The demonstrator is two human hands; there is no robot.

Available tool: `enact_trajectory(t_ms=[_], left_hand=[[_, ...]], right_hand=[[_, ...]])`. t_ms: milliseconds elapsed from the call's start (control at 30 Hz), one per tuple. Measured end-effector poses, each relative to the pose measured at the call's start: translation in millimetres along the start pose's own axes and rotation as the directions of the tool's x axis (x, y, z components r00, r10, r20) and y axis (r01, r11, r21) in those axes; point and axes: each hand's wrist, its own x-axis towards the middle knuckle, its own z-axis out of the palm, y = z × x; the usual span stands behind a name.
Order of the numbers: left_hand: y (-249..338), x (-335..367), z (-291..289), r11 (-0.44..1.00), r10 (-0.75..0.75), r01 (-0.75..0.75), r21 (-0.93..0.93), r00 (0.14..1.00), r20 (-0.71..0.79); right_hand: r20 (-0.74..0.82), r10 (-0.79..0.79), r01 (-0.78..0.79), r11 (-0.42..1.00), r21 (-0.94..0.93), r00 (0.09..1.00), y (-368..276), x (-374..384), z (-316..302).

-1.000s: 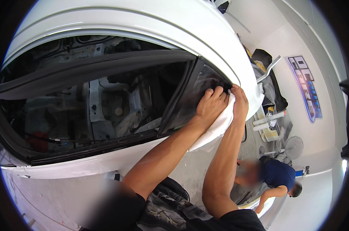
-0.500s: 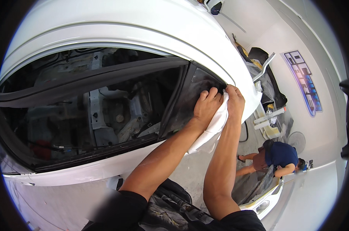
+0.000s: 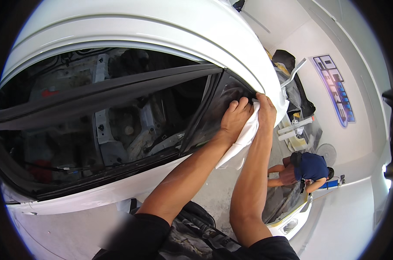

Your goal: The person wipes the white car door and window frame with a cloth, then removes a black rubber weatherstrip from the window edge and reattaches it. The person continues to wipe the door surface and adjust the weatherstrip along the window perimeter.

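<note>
Both left hand [image 3: 236, 116] and right hand [image 3: 266, 114] stay at the small dark window [image 3: 212, 123] I watch, so work seems fixed there; the right looks clamped on white cloth [image 3: 245, 138] hanging between them, the left's grip I cannot tell.

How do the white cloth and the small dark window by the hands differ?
The white cloth is pale, while the small window is dark. The white cloth is loose and creased, with a drooping tail; the small window is smooth and set in a frame. The white cloth is a narrow bunch; the small window is roughly three-cornered. Both are beside the left hand.
</note>
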Motion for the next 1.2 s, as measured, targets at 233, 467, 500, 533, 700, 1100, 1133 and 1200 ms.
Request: enact_trajectory(t_ms=[233, 467, 500, 533, 700, 1100, 1133, 1200], left_hand=[[-0.4, 0.7, 0.5, 1.000, -0.011, 0.011, 0.012, 1.000, -0.018], [0.2, -1.5, 4.1, 1.000, 0.004, -0.004, 0.027, 1.000, 0.001], [0.5, -1.5, 4.1, 0.999, 0.009, -0.010, 0.036, 1.000, 0.011], [0.4, -1.3, 2.8, 1.000, 0.000, 0.000, 0.014, 1.000, 0.007], [-0.9, 0.0, -20.5, 0.999, 0.028, -0.027, -0.039, 0.999, 0.046], [17.0, 7.4, -12.8, 0.952, 0.091, -0.181, 0.247, 0.937, 0.337], [21.3, 6.0, -5.8, 0.978, 0.074, -0.129, 0.162, 0.948, 0.310], [26.1, 1.4, -2.2, 0.929, 0.346, -0.366, -0.051, 0.815, 0.464]], right_hand=[[-0.033, -0.023, 0.021, 0.997, -0.078, 0.999, -7.0, -0.5, 2.9], [0.017, -0.036, 0.037, 0.999, -0.039, 0.999, -1.9, 2.2, -2.2], [0.025, -0.057, 0.058, 0.998, -0.029, 0.998, 0.6, 3.4, -3.1], [0.031, -0.064, 0.065, 0.997, -0.032, 0.997, 4.0, 3.3, -3.7], [0.087, -0.070, 0.051, 0.978, 0.204, 0.994, 25.5, -3.3, -23.7], [0.268, 0.203, -0.331, 0.422, 0.844, 0.942, 102.2, -85.7, -246.6], [0.306, 0.067, -0.309, 0.355, 0.882, 0.950, 106.2, -88.3, -257.3], [0.281, 0.120, -0.305, 0.360, 0.882, 0.952, 114.4, -92.7, -271.6]])
